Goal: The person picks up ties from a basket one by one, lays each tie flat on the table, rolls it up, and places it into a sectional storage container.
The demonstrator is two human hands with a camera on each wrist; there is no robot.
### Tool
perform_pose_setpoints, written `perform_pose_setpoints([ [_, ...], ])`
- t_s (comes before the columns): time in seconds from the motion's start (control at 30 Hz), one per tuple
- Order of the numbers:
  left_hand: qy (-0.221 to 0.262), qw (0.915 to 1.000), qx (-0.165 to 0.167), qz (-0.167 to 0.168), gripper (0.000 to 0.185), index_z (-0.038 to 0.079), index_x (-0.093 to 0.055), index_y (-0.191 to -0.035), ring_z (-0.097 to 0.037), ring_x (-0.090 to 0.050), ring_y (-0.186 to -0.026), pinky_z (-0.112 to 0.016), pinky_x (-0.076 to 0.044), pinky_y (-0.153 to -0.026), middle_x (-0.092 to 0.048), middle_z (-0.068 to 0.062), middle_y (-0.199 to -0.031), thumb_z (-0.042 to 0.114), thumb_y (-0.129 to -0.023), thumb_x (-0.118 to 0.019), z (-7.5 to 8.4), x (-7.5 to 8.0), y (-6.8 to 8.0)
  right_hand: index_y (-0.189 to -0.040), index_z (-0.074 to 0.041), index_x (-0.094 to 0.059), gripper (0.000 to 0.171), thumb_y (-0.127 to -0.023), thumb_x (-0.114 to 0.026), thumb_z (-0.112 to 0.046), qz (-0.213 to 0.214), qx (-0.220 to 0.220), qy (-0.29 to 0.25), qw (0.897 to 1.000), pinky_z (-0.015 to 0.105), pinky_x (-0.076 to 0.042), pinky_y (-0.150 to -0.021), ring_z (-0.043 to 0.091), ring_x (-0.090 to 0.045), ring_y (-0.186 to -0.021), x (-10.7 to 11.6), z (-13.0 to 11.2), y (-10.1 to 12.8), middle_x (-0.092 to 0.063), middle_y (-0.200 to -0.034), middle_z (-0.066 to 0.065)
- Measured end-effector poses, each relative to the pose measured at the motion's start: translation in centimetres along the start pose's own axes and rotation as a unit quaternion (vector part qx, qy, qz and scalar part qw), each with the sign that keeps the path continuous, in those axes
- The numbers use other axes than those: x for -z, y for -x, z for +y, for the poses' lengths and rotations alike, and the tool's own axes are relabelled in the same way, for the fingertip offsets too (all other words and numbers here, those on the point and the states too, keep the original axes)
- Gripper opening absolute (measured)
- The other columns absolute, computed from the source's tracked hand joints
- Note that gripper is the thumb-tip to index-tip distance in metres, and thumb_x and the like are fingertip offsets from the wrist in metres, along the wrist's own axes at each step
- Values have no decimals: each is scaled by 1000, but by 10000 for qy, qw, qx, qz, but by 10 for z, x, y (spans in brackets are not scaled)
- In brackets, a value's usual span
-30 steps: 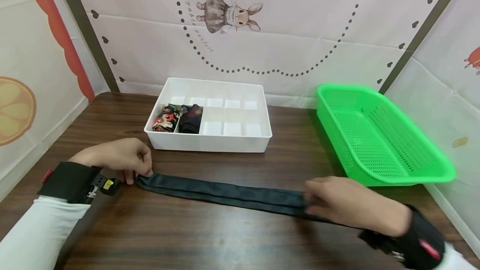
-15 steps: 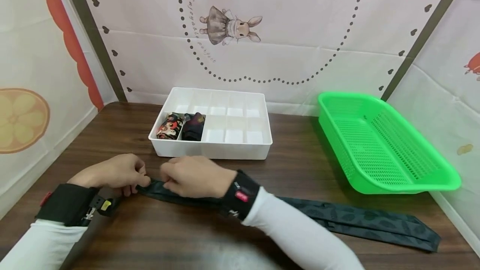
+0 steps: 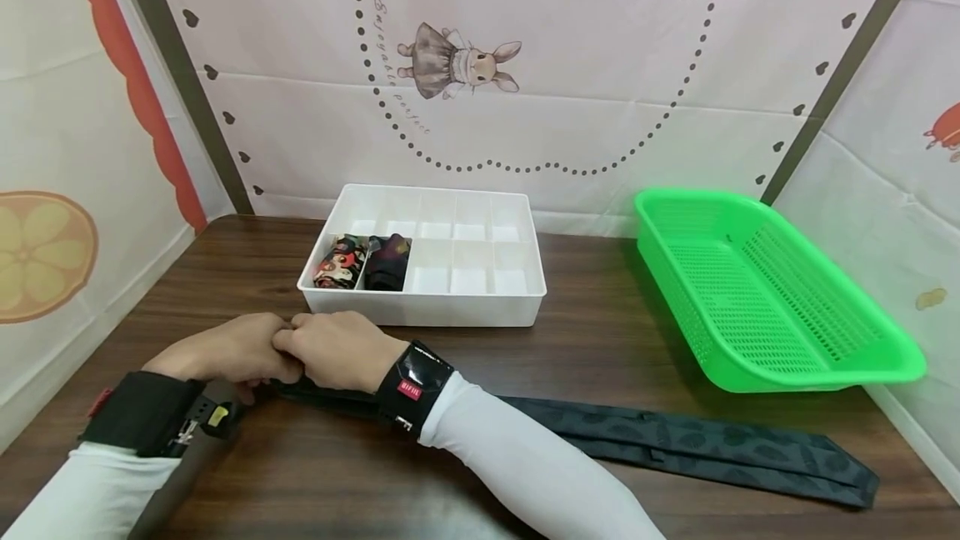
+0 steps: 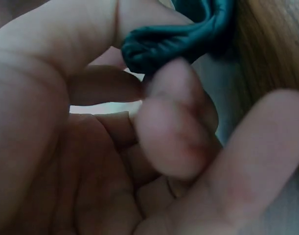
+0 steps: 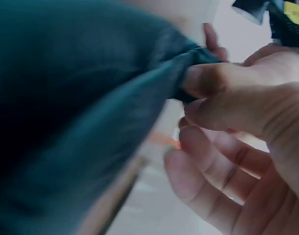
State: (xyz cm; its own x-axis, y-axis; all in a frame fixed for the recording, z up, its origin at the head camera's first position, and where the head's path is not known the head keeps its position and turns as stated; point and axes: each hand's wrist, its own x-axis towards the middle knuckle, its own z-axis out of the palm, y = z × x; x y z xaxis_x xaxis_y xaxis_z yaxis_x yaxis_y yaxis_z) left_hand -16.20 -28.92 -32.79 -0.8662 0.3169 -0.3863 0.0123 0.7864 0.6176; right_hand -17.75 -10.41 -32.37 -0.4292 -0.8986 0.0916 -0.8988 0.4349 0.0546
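Head view: I see my left hand (image 3: 225, 354) and right hand (image 3: 337, 348) meeting at the narrow end of the dark tie (image 3: 675, 444) lying along the desk (image 3: 600, 340). Left wrist view: fingers (image 4: 173, 132) pinch the rolled tie end (image 4: 173, 39). Right wrist view: thumb and fingers (image 5: 222, 78) pinch the tie (image 5: 80, 122).

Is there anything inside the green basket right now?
No, the green basket shows only its bare mesh floor in the head view.

Staged home-like booth: cartoon-print backdrop sheets (image 3: 525, 65) around a wooden table (image 3: 600, 340).
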Motion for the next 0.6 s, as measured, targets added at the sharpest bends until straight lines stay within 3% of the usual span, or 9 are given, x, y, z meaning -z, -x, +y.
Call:
perform_pose_setpoints([
  [0.23,213,9996,83,-165,14,8,-62,-82,-18,-57,-54,-40,-59,-52,-51,-2,-63,12,-86,-75,1,3,-1,-114,-27,-74,12,-103,-71,-25,274,161,203,9993,19,-48,-63,1,-60,-83,-7,5,-2,-65,-102,-9],
  [0.43,620,9962,86,-606,17,4,-69,-95,-20,-65,-56,-40,-60,-55,-62,-7,-68,17,-90,-78,2,9,2,-108,-30,-74,9,-101,-73,-35,408,112,491,9979,20,-47,-60,-1,-60,-80,-9,2,-1,-66,-97,-12],
  [0.6,1094,9896,21,-937,17,1,-69,-98,-20,-67,-59,-38,-61,-58,-66,-9,-72,17,-92,-75,0,12,1,-109,-31,-75,9,-100,-73,-35,357,21,646,9973,21,-50,-62,0,-64,-83,-10,1,0,-68,-101,-13],
])
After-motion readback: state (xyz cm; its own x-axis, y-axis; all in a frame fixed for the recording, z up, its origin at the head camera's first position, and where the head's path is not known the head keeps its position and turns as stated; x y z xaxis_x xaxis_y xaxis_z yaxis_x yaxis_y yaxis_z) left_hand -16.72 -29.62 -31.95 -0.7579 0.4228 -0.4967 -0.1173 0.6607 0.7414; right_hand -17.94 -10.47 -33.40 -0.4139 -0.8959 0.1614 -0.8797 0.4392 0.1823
